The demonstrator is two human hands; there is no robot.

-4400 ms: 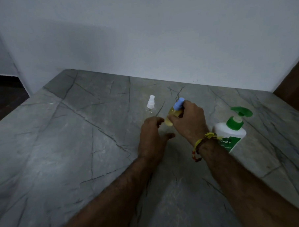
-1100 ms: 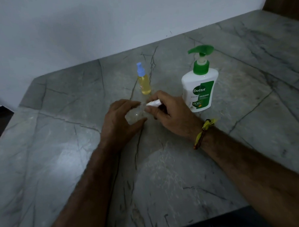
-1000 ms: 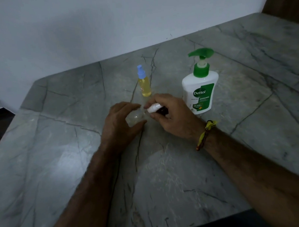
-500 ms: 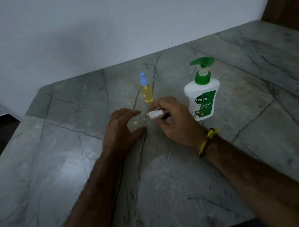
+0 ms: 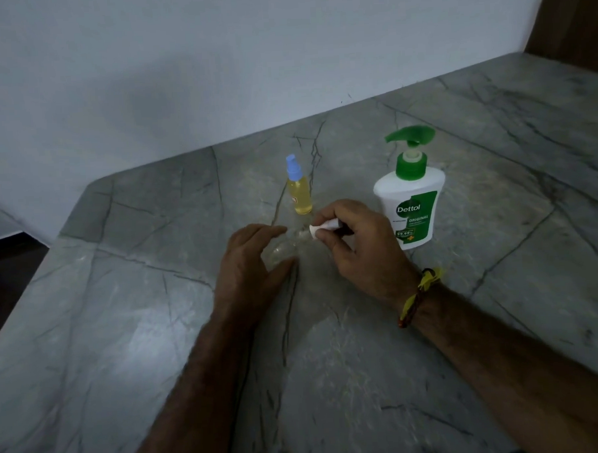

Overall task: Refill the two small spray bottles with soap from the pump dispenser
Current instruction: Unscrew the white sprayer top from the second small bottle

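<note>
My left hand point(image 5: 249, 262) grips a small clear spray bottle point(image 5: 280, 249) that looks empty, held over the grey marble counter. My right hand point(image 5: 356, 247) pinches the bottle's white spray cap point(image 5: 320, 228) at the bottle's neck. Whether the cap is on or off the neck I cannot tell. A second small spray bottle point(image 5: 299, 192) with a blue cap, holding yellow liquid, stands upright just behind my hands. The white Dettol pump dispenser point(image 5: 409, 201) with a green pump stands to the right of my right hand.
The marble counter point(image 5: 158, 335) meets a pale wall point(image 5: 215, 76) at the back. Its left edge point(image 5: 36, 279) drops to a dark floor. A brown wooden panel point(image 5: 573, 19) rises at the far right corner.
Since 4.4 s ago the blue-capped bottle was set down and my hands took up the clear one. Over the last second my hands have kept the same hold, and the view shifted slightly.
</note>
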